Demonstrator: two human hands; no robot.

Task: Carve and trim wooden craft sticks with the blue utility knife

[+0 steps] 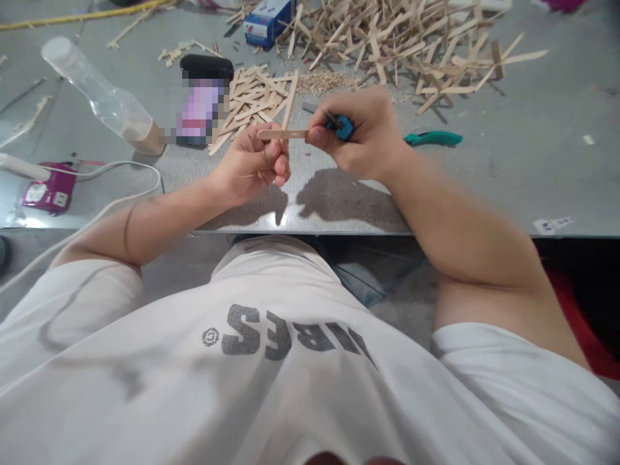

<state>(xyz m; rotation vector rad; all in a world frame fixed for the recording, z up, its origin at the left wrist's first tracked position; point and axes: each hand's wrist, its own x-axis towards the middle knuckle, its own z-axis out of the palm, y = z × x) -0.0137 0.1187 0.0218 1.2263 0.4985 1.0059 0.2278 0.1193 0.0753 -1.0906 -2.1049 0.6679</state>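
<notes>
Two wooden craft sticks (289, 103) cross each other at the fingertips of my left hand (252, 165), which is closed on them. One stick points away from me; the other lies crosswise, and its right end is pinched by my right hand (361, 132). Also held in my right hand is a small tool with a blue handle (344, 127) and a thin dark metal part; its exact kind is not clear. Both hands are raised above the table's front edge, their shadows below. Just behind my left hand lies a pile of loose craft sticks (254, 103).
Joined sticks (387, 39) are heaped at the back, beside a blue box (268, 22) and wood chips (324, 82). A green-handled tool (433, 138) lies right. Leftward are a phone (198, 110), a tilted clear bottle (99, 97), a purple power socket (51, 187) and a white cable (130, 165).
</notes>
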